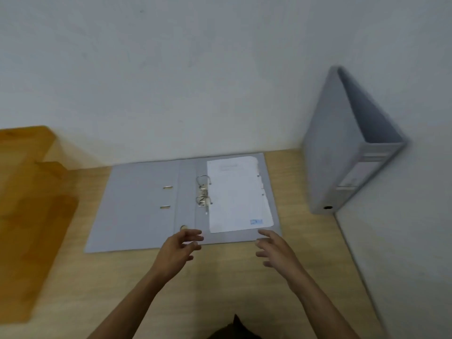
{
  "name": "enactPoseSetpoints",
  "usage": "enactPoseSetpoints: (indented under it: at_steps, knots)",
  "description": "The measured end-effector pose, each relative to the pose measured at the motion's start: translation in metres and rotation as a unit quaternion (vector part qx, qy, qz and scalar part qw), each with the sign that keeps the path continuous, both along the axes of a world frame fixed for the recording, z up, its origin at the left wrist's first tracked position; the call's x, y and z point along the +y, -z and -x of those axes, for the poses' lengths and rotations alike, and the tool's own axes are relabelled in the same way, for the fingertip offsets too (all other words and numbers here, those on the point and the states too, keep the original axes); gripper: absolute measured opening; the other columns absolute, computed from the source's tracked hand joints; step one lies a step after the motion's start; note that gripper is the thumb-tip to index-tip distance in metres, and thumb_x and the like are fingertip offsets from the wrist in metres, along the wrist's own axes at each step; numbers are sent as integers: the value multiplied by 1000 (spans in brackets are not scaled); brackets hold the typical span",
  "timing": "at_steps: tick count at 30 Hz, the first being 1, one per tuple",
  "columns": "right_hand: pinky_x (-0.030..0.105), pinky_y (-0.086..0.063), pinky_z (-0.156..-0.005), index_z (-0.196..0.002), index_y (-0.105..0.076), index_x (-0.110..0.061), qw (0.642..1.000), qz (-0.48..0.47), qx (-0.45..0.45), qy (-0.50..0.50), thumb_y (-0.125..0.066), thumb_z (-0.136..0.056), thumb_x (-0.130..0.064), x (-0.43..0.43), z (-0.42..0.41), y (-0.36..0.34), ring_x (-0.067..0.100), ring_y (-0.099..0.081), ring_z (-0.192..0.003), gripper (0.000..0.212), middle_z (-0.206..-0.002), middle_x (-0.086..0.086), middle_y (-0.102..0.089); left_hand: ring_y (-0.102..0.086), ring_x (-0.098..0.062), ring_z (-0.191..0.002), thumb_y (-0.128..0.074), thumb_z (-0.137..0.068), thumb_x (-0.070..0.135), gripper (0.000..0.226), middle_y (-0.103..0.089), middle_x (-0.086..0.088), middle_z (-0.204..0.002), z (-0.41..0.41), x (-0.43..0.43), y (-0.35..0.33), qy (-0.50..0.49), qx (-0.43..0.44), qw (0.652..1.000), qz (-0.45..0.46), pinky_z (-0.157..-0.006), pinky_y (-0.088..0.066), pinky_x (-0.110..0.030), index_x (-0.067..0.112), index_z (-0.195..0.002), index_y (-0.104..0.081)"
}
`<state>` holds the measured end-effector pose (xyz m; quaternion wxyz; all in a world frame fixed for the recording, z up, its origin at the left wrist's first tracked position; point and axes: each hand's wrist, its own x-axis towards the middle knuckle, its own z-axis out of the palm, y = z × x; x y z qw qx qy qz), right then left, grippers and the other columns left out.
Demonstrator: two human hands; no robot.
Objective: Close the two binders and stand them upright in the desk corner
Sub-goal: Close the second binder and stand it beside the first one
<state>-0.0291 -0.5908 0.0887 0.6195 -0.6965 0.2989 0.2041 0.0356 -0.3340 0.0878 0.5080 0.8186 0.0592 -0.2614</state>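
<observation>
closed binder (342, 152) upright in bench (220, 289) far-right corner | open binder (181, 204) flat at far edge, unclosed | left hand (177, 250), right hand (276, 248) spread, empty

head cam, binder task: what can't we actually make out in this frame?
- Text on the sheet in the open binder: too small and blurred.
- Spine label of the upright binder: blurred.
- Whether the left hand or right hand touches the open binder: motion blur hides contact.
- Orange object at left: blurred, cut off by the frame edge.
- Dark shape at bottom: cut off.
</observation>
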Motion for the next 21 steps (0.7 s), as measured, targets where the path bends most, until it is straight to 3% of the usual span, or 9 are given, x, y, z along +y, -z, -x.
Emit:
enactPoseSetpoints:
  at_steps: [6,10,16,18,21]
  knots:
    - [38,-54,-92,-140,-53,-25,997,29,11,-73,-55,-98,-28,102,-38,4,16,-64,-108,42,-121,-4,-62,-73,-16,-104,-56,-99,9,28,-74,2,-117,-12,115,7,-91,11,995,29,-78,-58,-28,17,-123,-66]
    - [35,-48,-100,-142,-51,-25,981,93,9,-167,-55,-96,-28,180,-68,10,16,-56,-122,46,-139,-2,-56,-70,-24,-109,-59,-96,7,29,-74,1,-117,-13,177,18,-144,31,989,31,-84,-58,-37,15,-123,-66]
    - [24,-33,-101,-153,-37,-17,926,153,-29,-345,-53,-98,-25,286,-141,25,21,-41,-143,58,-160,3,-38,-67,-24,-113,-57,-98,8,27,-73,6,-114,-21,243,24,-179,52,982,26,-83,-57,-36,22,-119,-66]
    - [28,-31,-112,-155,-33,-13,908,181,-40,-375,-53,-97,-23,307,-170,39,23,-34,-148,63,-164,7,-31,-67,-22,-113,-56,-99,10,26,-72,7,-116,-22,261,25,-186,53,981,20,-82,-57,-35,25,-118,-65]
    - [40,-16,-124,-161,-18,-13,874,260,-44,-408,-48,-99,-29,315,-209,64,27,-8,-157,70,-171,5,-7,-67,-19,-112,-56,-100,12,27,-71,7,-119,-22,285,24,-196,53,979,1,-86,-57,-37,22,-124,-64]
